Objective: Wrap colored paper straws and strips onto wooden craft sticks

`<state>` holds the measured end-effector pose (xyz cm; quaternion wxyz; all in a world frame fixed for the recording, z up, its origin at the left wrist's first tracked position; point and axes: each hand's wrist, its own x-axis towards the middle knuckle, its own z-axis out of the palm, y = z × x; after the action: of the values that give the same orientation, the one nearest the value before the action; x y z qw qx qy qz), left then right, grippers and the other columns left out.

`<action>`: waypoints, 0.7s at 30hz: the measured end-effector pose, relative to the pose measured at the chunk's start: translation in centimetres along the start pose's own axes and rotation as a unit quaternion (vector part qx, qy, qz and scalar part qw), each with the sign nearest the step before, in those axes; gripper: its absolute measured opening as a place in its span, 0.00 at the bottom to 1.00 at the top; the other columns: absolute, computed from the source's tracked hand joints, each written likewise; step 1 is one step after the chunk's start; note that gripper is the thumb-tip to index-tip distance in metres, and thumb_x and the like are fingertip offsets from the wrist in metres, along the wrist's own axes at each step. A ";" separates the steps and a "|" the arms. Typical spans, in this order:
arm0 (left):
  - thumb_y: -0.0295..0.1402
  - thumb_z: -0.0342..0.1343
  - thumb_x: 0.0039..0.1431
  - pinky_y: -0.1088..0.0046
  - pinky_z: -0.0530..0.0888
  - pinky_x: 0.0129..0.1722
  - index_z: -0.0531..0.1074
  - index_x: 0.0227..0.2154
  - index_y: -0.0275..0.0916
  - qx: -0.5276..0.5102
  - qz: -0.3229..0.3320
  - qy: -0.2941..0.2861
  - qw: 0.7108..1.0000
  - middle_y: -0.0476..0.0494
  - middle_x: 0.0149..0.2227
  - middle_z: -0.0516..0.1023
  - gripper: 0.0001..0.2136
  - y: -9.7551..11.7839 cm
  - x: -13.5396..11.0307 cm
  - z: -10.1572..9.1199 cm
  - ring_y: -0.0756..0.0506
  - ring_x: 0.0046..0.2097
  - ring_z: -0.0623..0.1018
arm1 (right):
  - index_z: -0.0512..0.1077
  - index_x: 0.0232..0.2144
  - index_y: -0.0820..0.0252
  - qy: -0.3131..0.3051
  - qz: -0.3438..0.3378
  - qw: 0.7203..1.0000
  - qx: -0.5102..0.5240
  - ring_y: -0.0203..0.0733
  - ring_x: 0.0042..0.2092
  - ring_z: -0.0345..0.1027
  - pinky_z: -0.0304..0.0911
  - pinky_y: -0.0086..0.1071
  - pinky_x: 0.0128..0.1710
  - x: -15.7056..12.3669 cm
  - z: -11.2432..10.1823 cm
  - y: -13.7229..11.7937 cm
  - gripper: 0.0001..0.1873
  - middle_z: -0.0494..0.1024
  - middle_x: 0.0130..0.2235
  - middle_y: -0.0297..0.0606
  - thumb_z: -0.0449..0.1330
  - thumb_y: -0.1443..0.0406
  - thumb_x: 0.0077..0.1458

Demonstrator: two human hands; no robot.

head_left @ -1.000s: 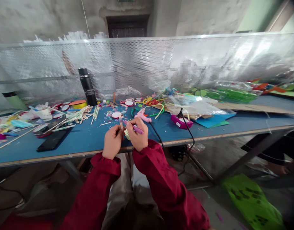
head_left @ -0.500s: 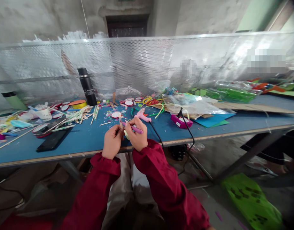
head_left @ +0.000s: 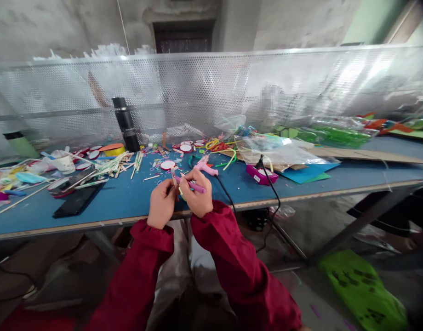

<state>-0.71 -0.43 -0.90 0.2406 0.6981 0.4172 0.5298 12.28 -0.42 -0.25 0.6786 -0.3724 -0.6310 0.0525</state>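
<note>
My left hand (head_left: 161, 204) is closed on a small wooden stick (head_left: 173, 175) that points up between the fingers. My right hand (head_left: 197, 197) grips a pink pen-like tool (head_left: 193, 185), its tip against the stick. Both hands meet over the near edge of the blue table (head_left: 128, 200). Something small and pale yellow shows between the hands; I cannot make out what it is. Both sleeves are dark red.
A pink glue gun (head_left: 206, 166) with a black cord lies just beyond my hands. A black phone (head_left: 76, 201) lies to the left, a black flask (head_left: 125, 124) stands at the back. Sticks, round red-and-white pieces, plastic bags and coloured paper litter the table. A perforated metal screen (head_left: 211, 87) closes the far side.
</note>
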 end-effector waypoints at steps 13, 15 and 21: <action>0.33 0.52 0.65 0.74 0.63 0.28 0.71 0.28 0.40 0.005 -0.003 0.000 1.000 0.53 0.22 0.69 0.10 0.2 0.0 -0.1 0.49 0.26 0.70 | 0.65 0.24 0.54 0.022 0.017 1.000 -0.002 0.40 0.32 0.66 0.61 0.33 0.34 0.0 0.1 0.1 0.09 0.71 0.26 0.30 0.58 0.66 0.57; 0.33 0.52 0.65 0.74 0.64 0.29 0.71 0.28 0.40 -0.003 -0.003 0.002 1.000 0.53 0.22 0.70 0.10 0.2 0.0 0.0 0.49 0.26 0.70 | 0.65 0.25 0.54 0.017 0.011 1.000 -0.001 0.40 0.32 0.66 0.61 0.34 0.34 0.0 0.1 0.1 0.09 0.72 0.26 0.31 0.58 0.65 0.57; 0.34 0.51 0.65 0.73 0.63 0.29 0.70 0.27 0.40 0.002 -0.001 -0.002 1.000 0.52 0.22 0.69 0.11 0.1 0.0 0.0 0.48 0.26 0.70 | 0.65 0.24 0.54 0.018 0.019 1.000 -0.007 0.40 0.32 0.66 0.61 0.33 0.34 0.0 0.1 0.1 0.09 0.72 0.26 0.31 0.58 0.66 0.57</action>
<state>-0.70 -0.52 -0.80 0.2409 0.6993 0.4181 0.5273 12.23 -0.29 -0.33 0.6859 -0.3898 -0.6122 0.0539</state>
